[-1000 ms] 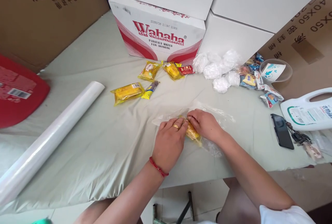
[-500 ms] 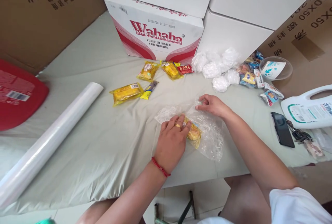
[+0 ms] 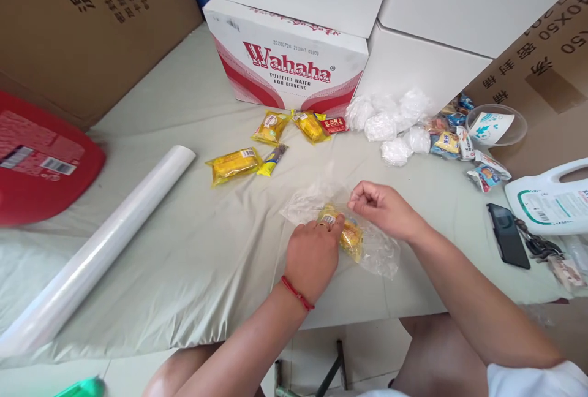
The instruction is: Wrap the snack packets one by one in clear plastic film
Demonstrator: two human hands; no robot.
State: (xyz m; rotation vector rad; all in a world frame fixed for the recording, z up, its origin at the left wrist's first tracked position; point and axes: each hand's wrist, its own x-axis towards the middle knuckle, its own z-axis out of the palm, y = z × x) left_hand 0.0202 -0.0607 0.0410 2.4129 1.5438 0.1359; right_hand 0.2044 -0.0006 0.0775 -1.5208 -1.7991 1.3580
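My left hand, with a ring and a red cord bracelet, presses its curled fingers onto a yellow snack packet. Under and around the packet spreads a crumpled sheet of clear plastic film. To the right, my right hand is closed in a pinch on the film's edge, which it has lifted over the packet's upper end. Further back lie a long yellow packet, a small purple-and-yellow packet, two more yellow packets and a red packet.
A roll of plastic film lies along the left, near a red object. Behind stand a Wahaba-style water carton and white wrapped bundles. At right are snack packets, a plastic tub, a phone and a white jug.
My right hand has drawn the film's edge inward over the packet, toward my left hand. My left fingers have shifted slightly, still on the packet. The view has moved a little.
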